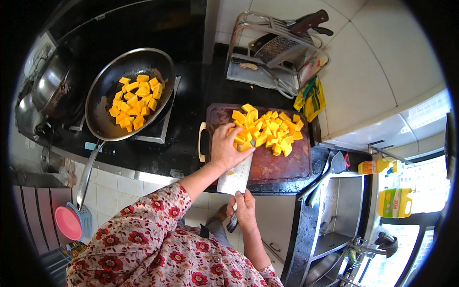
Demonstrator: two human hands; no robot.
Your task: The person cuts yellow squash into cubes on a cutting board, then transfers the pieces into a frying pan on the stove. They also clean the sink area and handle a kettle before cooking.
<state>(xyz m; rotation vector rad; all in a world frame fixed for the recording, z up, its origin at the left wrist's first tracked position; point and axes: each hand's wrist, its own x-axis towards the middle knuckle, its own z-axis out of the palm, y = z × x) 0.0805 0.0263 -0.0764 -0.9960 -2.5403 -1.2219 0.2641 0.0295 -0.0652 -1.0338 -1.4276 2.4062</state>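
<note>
My right hand [244, 210] grips the dark handle of a cleaver [235, 176], whose wide blade lies over the near left part of a wooden cutting board [279, 166]. Chunks of orange pumpkin or squash [274, 127] are heaped on the board, some of them at the blade's far end. With fingers spread, my left hand [229, 145] rests against the heap's left side, its thumb by the blade; whether it grips any chunk is unclear. To the left, a frying pan [104, 120] on the stove holds more orange chunks [134, 102].
A metal knife rack [247, 25] stands behind the board, beside a yellow-green packet [312, 98]. The pan's long handle [88, 172] juts past the counter edge. Spatulas [328, 168] and a steel sink [331, 215] are at the right, metal pots [50, 86] at the far left.
</note>
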